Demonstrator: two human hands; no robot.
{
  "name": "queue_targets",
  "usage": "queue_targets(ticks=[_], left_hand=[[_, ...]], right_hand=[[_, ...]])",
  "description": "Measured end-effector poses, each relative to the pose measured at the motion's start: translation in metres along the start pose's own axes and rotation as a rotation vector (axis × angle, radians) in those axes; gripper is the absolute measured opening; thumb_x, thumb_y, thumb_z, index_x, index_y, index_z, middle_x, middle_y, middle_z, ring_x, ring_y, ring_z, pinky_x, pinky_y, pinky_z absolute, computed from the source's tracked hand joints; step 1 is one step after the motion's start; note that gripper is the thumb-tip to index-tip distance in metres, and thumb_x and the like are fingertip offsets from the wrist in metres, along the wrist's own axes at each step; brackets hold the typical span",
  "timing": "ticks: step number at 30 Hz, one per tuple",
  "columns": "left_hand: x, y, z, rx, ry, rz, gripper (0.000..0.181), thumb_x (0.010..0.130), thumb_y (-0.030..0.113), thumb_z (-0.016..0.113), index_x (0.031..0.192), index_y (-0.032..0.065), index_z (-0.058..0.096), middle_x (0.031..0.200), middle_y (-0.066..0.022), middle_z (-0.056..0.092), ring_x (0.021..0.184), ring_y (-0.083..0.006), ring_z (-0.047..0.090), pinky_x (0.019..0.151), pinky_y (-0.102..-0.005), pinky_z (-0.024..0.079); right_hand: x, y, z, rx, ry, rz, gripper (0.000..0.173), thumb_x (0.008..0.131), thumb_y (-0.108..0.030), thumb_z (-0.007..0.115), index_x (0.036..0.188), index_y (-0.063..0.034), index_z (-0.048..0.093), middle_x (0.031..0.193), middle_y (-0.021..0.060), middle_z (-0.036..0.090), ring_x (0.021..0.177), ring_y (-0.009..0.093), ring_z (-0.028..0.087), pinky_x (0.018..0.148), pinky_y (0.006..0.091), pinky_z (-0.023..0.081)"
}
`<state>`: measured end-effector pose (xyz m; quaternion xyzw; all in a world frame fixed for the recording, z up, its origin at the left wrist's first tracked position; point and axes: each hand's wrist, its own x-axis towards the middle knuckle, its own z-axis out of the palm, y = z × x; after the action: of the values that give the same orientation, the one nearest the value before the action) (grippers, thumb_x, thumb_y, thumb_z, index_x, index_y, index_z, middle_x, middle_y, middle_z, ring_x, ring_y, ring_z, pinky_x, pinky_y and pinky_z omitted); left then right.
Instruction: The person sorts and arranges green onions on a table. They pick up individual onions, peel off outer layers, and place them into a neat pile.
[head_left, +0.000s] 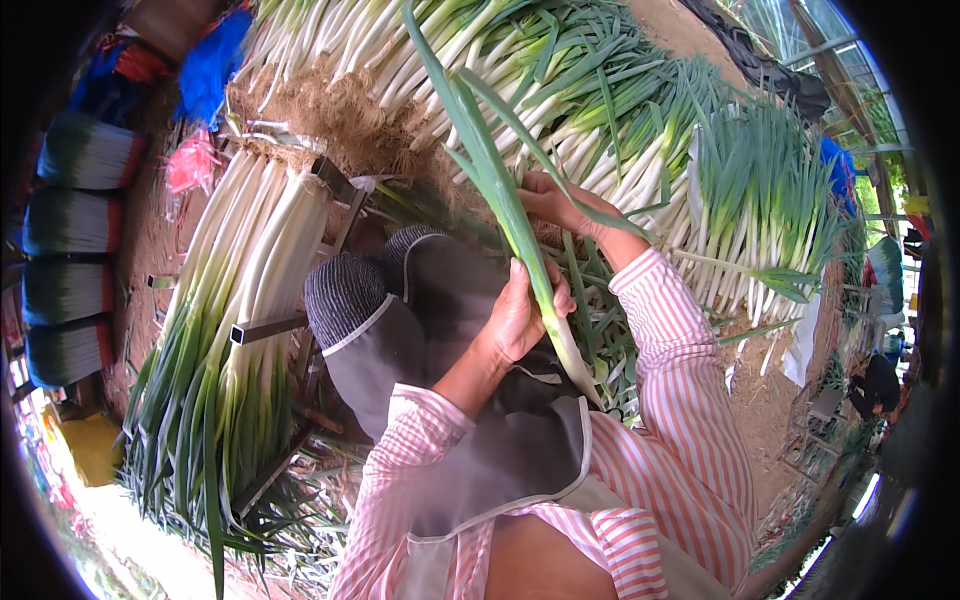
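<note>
My left hand (523, 313) is closed around the lower green part of a long green onion (510, 202). The onion slants across my lap, white end towards me and leaves pointing away. Farther up, my right hand (566, 206) is bent against the leafy part, and one loose leaf (551, 169) hangs across its wrist. The leaves partly hide the right fingertips, so their grip is unclear. To the left, a thick bundle of green onions (247, 255) lies on a metal frame (274, 328), roots at the far end.
Beyond my hands spreads a large heap of green onions (600, 97) with tangled roots (337, 112). Tied bundles (67, 289) are stacked at far left, near pink plastic (191, 161) and blue plastic (214, 64). Leaf trimmings (615, 337) litter the soil. Another person (876, 382) is at far right.
</note>
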<state>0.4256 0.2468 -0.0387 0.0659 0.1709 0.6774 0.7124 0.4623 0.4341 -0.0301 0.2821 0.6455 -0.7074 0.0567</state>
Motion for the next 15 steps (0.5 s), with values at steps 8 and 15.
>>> queue_targets(ticks=[8,15], left_hand=[[-0.002,-0.005,-0.011,-0.006,0.031,-0.02,0.062,0.084,0.071,0.044,0.091,0.0092,0.049,0.072,-0.0046,0.05,0.068,-0.0179,0.047,0.075,-0.034,0.043],[-0.007,-0.016,-0.007,0.048,-0.049,0.029,0.06,0.09,0.066,0.037,0.092,0.0072,0.049,0.073,-0.0064,0.051,0.071,-0.0195,0.049,0.077,-0.0346,0.044]], right_hand=[[-0.022,-0.047,0.038,-0.192,0.369,0.177,0.025,0.09,-0.027,0.057,0.081,-0.007,0.069,0.071,0.004,0.062,0.068,0.013,0.057,0.064,0.0306,0.045],[0.026,0.054,-0.01,1.469,0.439,-0.444,0.022,0.099,-0.026,0.05,0.1,-0.0044,0.055,0.068,-0.0018,0.045,0.062,0.009,0.043,0.059,0.0232,0.041]])
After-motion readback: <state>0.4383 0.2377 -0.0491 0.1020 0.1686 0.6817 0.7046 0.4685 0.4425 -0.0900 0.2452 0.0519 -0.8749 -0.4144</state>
